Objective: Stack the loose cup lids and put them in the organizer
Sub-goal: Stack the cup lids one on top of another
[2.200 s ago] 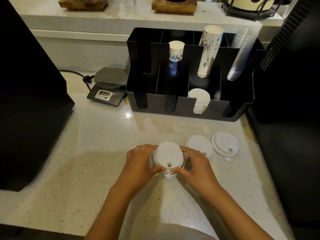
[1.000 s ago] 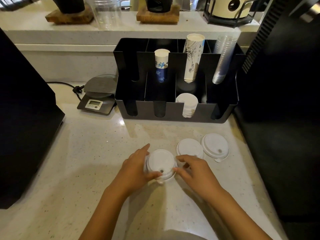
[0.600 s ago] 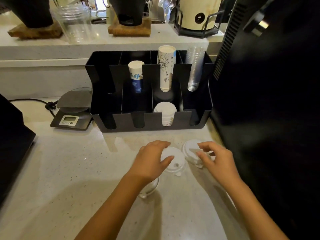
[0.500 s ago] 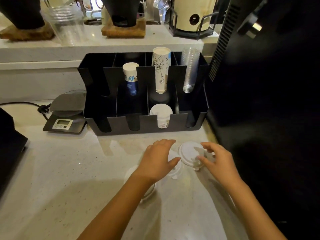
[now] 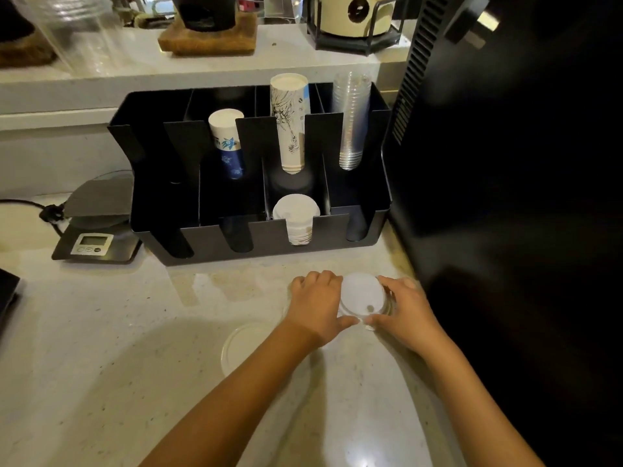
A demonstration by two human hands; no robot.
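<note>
A white cup lid (image 5: 362, 293) with a small hole sits on the pale counter, on top of at least one more lid whose rim shows beneath it. My left hand (image 5: 315, 306) grips its left edge and my right hand (image 5: 403, 313) grips its right edge. Another stack of white lids (image 5: 241, 347) rests on the counter nearer me, partly hidden by my left forearm. The black organizer (image 5: 209, 242) stands behind, with a row of white lids (image 5: 296, 217) in its third front slot.
The organizer's back slots hold a blue-printed paper cup stack (image 5: 227, 143), a tall white paper cup stack (image 5: 290, 123) and clear plastic cups (image 5: 350, 119). A digital scale (image 5: 96, 227) sits left of the organizer. A large black machine (image 5: 505, 163) stands close on the right.
Both hands left the first lid stack on the counter and moved right to the loose lids. They now close together on the lid pile by the black machine.
</note>
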